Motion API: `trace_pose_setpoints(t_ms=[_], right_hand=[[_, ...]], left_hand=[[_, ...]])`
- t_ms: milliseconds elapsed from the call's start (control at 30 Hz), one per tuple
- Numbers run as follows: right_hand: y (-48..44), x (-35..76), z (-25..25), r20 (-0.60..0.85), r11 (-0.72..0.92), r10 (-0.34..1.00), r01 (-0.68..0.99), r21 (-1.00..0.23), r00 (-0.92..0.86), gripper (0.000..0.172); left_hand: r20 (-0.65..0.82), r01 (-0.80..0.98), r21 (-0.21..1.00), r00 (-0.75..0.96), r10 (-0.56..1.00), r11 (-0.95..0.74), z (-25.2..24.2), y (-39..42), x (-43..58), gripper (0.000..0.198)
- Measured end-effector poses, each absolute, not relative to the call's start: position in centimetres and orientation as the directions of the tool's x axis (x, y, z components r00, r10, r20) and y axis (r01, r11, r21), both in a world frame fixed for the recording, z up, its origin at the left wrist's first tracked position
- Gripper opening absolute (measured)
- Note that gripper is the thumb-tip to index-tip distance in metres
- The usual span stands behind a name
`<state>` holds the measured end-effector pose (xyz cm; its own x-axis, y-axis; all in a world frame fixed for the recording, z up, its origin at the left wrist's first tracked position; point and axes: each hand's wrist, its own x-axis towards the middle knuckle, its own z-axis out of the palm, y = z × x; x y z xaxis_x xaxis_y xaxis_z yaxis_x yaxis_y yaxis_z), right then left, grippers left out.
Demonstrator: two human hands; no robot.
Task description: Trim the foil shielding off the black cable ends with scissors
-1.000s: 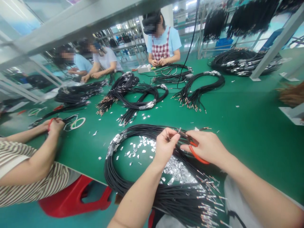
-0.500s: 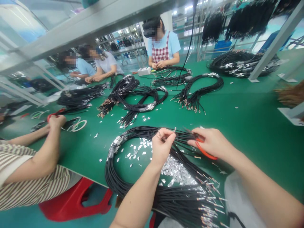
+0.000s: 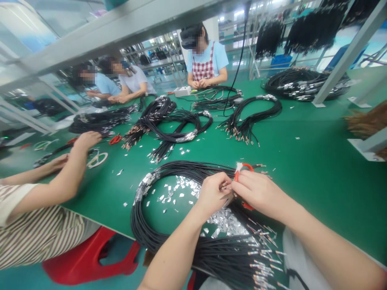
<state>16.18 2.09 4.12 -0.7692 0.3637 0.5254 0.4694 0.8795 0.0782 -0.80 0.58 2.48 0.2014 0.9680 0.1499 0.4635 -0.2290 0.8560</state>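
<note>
My right hand [image 3: 260,191] grips a pair of orange-handled scissors [image 3: 243,167], whose blades are partly hidden behind my fingers. My left hand [image 3: 213,193] pinches the end of a black cable [image 3: 193,169] close to the blades. That cable belongs to a large looped bundle with metal terminals [image 3: 260,262] fanning out below my hands. Silver foil scraps [image 3: 226,223] lie inside the loop and under my wrists. To my left, a co-worker's hands [image 3: 74,153] in a striped sleeve work over thin wires.
Several more black cable bundles [image 3: 175,129] lie across the green workbench [image 3: 302,181]. Red-handled scissors [image 3: 115,139] rest near them. A red stool [image 3: 87,257] stands below the bench edge. Co-workers sit at the far side, and steel posts [image 3: 347,56] rise at the back right.
My hands have come closer together, and the scissors have swung upright in my right hand. The co-worker's hand has let go of the red scissors, which now lie on the bench.
</note>
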Motion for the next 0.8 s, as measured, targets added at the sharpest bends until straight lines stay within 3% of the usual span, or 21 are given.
trace_pose_setpoints(t_ms=[100,233,367,500,600,667,733,800], right_hand=[[1.8,16.2,3.9,0.477,0.887,0.399,0.461,0.016,-0.784,0.022],[2.0,16.3,3.8,0.465,0.894,0.443,0.415,-0.168,-0.767,0.02],[2.3,16.6,3.8,0.467,0.866,0.498,0.387,-0.317,-0.731,0.019],[2.4,16.7,4.0,0.375,0.745,0.628,0.387,-0.543,-0.682,0.016],[2.7,16.8,3.8,0.236,0.473,0.772,0.285,-0.833,-0.59,0.014],[3.1,16.8,3.2,0.039,0.125,0.8,0.103,-0.987,-0.598,0.023],[3.5,16.7,2.1,-0.118,-0.223,0.712,-0.063,-0.973,-0.693,0.032],[3.8,16.4,1.1,-0.145,-0.419,0.636,-0.181,-0.89,-0.758,0.037]], left_hand=[[0.148,0.515,0.81,0.281,0.948,-0.279,3.0,0.4,-1.2,0.012],[0.143,0.539,0.78,0.339,0.93,-0.317,3.2,0.3,-1.5,0.012],[0.207,0.511,0.777,0.342,0.917,-0.366,2.7,0.5,-1.5,0.011],[0.313,0.46,0.762,0.355,0.881,-0.456,2.1,0.8,-1.5,0.011],[0.432,0.409,0.705,0.401,0.808,-0.58,2.1,1.0,-1.6,0.012],[0.507,0.373,0.637,0.456,0.731,-0.675,2.2,1.0,-1.6,0.013],[0.538,0.354,0.583,0.507,0.674,-0.731,2.4,0.9,-1.6,0.014],[0.542,0.369,0.563,0.511,0.668,-0.739,2.6,0.8,-1.5,0.014]])
